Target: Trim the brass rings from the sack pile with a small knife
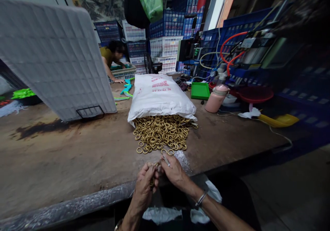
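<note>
At the table's front edge, my left hand [144, 182] is closed around several brass-coloured rings [152, 181], with one ring [156, 164] pinched at its fingertips. Close beside it, my right hand [174, 170] is closed on a slim, pale grey tool [166, 160]; its exact kind is too small to make out. The fingertips of both hands meet near the pinched ring. Just beyond them lies a heap of matching rings [162, 133], spilling from the mouth of a white woven sack [160, 98] with red print.
A large white padded panel [56, 59] stands on the wooden table [85, 155] at left. Toward the right are a pink bottle [216, 99], a green tray [200, 90], a yellow scoop [279, 120] and red hoses [227, 52]. Behind, a person [109, 60] leans over a crate [123, 72].
</note>
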Action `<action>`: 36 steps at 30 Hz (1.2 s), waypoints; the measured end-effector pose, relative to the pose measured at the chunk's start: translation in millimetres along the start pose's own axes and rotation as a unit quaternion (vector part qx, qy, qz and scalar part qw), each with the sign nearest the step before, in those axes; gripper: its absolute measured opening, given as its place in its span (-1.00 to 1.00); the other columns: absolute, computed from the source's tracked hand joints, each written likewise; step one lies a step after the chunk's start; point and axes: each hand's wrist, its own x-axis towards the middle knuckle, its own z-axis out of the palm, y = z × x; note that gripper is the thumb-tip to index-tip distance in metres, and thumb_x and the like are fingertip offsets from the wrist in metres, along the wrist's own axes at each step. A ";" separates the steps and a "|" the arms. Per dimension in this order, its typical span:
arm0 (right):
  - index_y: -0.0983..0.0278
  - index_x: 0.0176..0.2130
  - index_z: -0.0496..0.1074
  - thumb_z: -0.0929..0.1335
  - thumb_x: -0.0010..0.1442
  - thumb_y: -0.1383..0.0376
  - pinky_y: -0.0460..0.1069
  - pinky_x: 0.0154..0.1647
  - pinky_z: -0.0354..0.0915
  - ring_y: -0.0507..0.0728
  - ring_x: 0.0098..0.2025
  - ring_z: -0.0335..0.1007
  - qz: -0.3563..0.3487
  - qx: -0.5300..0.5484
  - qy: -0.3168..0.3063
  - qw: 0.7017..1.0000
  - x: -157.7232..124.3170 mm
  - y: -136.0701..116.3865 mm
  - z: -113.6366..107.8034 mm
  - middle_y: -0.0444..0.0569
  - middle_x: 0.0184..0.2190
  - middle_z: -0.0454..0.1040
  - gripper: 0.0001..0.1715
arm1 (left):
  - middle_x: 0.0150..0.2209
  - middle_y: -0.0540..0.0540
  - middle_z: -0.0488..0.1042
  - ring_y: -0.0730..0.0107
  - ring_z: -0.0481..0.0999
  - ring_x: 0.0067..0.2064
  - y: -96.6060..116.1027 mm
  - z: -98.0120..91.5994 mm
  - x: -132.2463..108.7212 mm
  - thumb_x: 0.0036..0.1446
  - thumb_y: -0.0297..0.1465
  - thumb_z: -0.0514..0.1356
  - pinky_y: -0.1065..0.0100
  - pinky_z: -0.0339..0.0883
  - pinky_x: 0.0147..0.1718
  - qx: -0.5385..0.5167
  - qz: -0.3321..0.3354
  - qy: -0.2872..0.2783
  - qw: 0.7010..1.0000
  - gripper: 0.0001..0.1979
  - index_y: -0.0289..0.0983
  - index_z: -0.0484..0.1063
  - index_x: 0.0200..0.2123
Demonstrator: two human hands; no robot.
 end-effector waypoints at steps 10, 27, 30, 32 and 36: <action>0.26 -0.41 0.27 0.16 -0.07 0.47 -0.12 -0.50 0.00 0.02 -0.52 0.20 -0.082 -0.175 -0.071 0.979 -11.8 1.1 -2.5 -0.12 -0.58 0.34 -0.79 | -0.68 0.15 0.27 0.70 0.13 -0.72 0.9 1.3 2.3 -0.17 -0.07 0.22 0.60 -0.09 -0.76 0.022 0.018 0.036 0.999 -0.60 -0.26 0.20 -0.48; 0.31 -0.18 0.25 0.18 -0.04 0.45 -0.08 -0.42 0.00 0.09 -0.38 0.32 -0.054 -0.351 -0.062 0.933 -7.9 8.4 -5.5 -0.02 -0.41 0.44 -0.64 | -0.64 0.12 0.29 0.69 0.15 -0.72 -5.8 -5.8 -7.1 -0.05 -0.12 0.18 0.62 -0.10 -0.78 0.011 0.010 0.016 1.000 -0.67 -0.26 0.20 -0.46; 0.32 -0.18 0.25 0.18 -0.01 0.45 -0.08 -0.45 -0.01 0.08 -0.41 0.34 -0.024 -0.364 -0.024 0.931 2.0 15.4 -8.1 -0.02 -0.42 0.45 -0.67 | -0.64 0.11 0.30 0.68 0.17 -0.71 3.1 -4.2 -12.6 -0.05 -0.18 0.20 0.62 -0.08 -0.78 -0.022 0.003 0.001 1.000 -0.69 -0.26 0.19 -0.48; 0.31 -0.16 0.23 0.19 0.03 0.43 -0.07 -0.45 -0.02 0.08 -0.40 0.35 -0.008 -0.370 0.004 0.929 8.9 17.2 -9.4 -0.02 -0.42 0.46 -0.68 | -0.58 0.07 0.35 0.67 0.20 -0.68 7.8 -3.9 -13.4 -0.02 -0.20 0.19 0.61 -0.06 -0.77 -0.053 0.016 -0.018 0.998 -0.72 -0.27 0.20 -0.48; 0.28 -0.16 0.21 0.18 0.14 0.33 -0.07 -0.46 -0.02 0.10 -0.39 0.38 0.016 -0.387 0.036 0.921 19.8 15.2 -8.3 -0.01 -0.42 0.47 -0.78 | -0.42 -0.07 0.42 0.66 0.21 -0.63 7.9 -6.3 -9.3 0.05 -0.22 0.13 0.59 -0.03 -0.77 -0.091 0.035 -0.033 0.995 -0.73 -0.33 0.26 -0.48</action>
